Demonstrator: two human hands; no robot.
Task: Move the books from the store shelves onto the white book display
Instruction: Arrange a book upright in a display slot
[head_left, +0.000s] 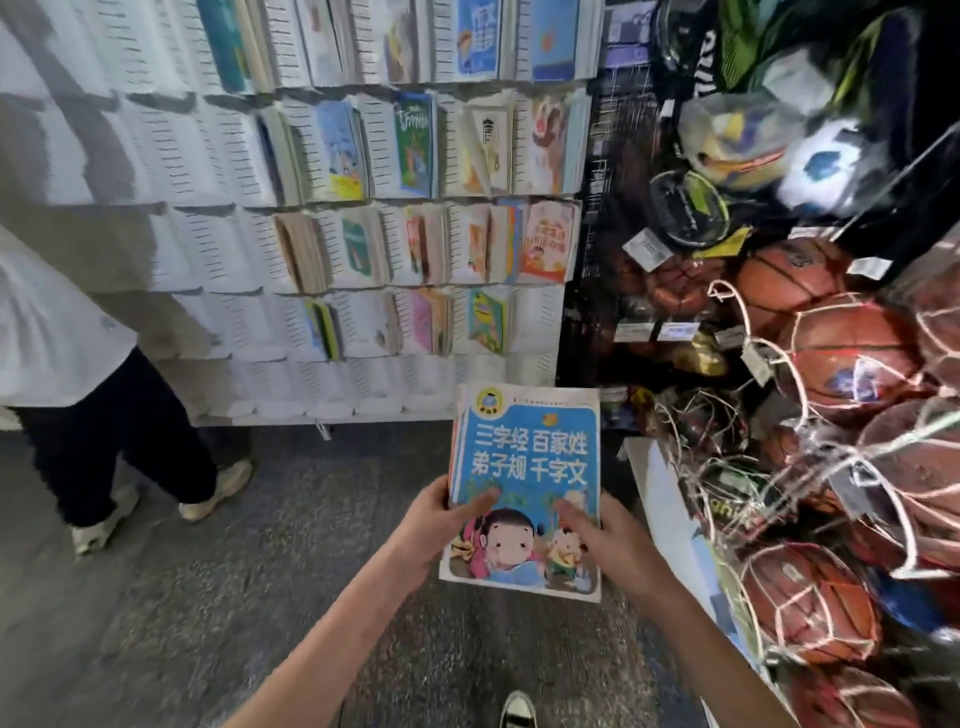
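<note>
Two hands (436, 525), one book stack (524, 467)

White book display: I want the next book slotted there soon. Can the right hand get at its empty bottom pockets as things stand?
Probably not yet. The right hand and left hand both grip the blue book, and the white book display stands farther ahead across open floor.

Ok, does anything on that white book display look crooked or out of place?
Mostly tidy. One book in the second row of the white book display leans at an angle, its cover flopping open, unlike its upright neighbours. Blur hides finer damage.
</note>
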